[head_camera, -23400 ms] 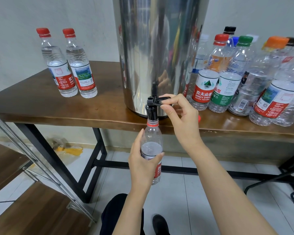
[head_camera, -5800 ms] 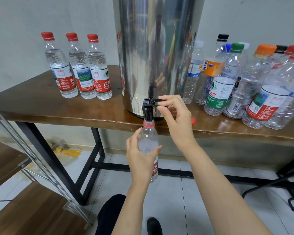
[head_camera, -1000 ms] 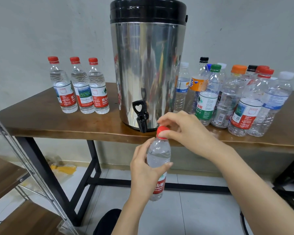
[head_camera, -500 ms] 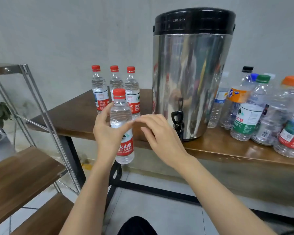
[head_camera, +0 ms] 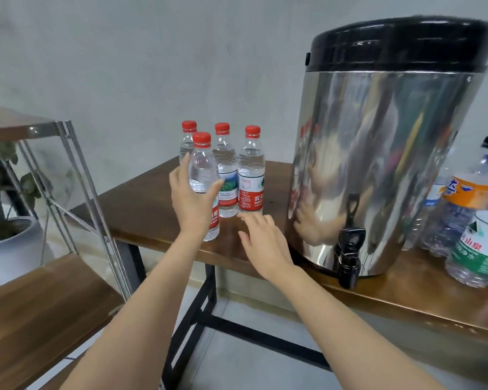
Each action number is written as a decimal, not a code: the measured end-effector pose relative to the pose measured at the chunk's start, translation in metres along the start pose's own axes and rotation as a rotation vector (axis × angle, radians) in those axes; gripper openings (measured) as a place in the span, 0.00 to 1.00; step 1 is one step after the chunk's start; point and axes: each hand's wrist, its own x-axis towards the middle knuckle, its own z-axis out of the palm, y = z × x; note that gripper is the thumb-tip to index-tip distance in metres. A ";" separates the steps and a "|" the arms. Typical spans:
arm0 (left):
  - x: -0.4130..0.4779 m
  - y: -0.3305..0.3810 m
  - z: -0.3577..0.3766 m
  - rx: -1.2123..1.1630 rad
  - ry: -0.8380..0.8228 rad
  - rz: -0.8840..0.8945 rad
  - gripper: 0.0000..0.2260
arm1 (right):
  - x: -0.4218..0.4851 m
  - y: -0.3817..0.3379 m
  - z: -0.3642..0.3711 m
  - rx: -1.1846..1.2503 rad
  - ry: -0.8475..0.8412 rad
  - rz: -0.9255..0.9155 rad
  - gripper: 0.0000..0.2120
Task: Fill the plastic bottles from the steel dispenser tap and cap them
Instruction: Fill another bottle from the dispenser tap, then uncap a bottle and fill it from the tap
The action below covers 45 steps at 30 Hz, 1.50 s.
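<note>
my left hand (head_camera: 193, 205) grips capped bottle (head_camera: 202, 170) on near side of three bottles (head_camera: 226, 153) | my right hand (head_camera: 262, 240) loose, empty, left of dispenser (head_camera: 378, 164)

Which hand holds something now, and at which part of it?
The left hand grips a red-capped bottle around its middle, over the label. The right hand holds nothing.

Head view, down over table (head_camera: 141, 218)
</note>
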 end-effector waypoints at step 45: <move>0.016 -0.086 -0.011 0.278 0.009 -0.169 0.30 | 0.012 0.005 0.036 -0.226 -0.035 0.023 0.20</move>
